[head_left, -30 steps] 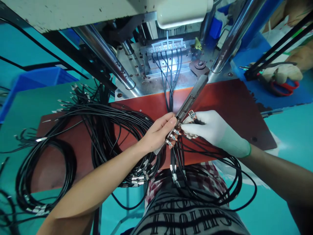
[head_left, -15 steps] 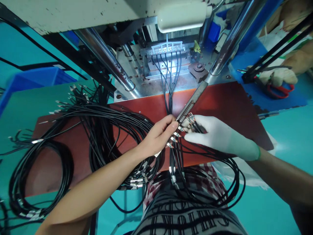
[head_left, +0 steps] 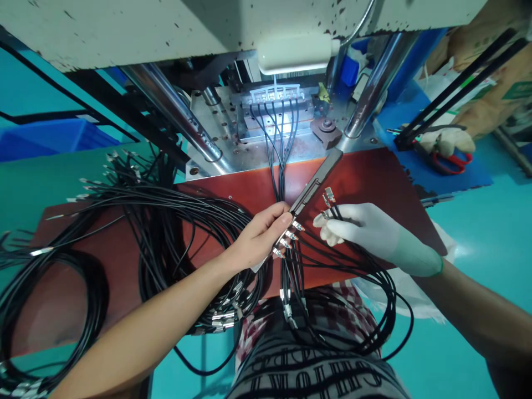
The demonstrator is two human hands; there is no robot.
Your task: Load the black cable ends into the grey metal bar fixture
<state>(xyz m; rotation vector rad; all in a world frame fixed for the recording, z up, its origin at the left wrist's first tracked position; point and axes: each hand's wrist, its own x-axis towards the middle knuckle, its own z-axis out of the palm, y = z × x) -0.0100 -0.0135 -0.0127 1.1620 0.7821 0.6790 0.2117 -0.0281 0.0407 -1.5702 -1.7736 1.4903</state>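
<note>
My bare left hand point(head_left: 260, 235) grips the near end of a long dark metal fixture bar point(head_left: 316, 183) that slants up to the right over a red-brown board point(head_left: 374, 177). Several black cable ends with silver connectors point(head_left: 286, 239) sit in a row along the bar beside my fingers. My right hand point(head_left: 366, 230), in a white glove, pinches two black cables whose metal connectors point(head_left: 328, 197) stick up just right of the bar, apart from it. More black cables point(head_left: 280, 133) run from under my left hand up into a mold block point(head_left: 274, 105).
A big tangle of black cables point(head_left: 166, 233) covers the board's left half and hangs off its edge. Two chrome press columns point(head_left: 174, 111) flank the mold. At the back right lie red-handled scissors point(head_left: 453, 160) and a glove on a blue mat. A blue bin point(head_left: 41, 138) stands at far left.
My right hand drew back from the bar, lifting its two connectors a little to the right. My left hand kept its grip on the bar. The view shifted slightly.
</note>
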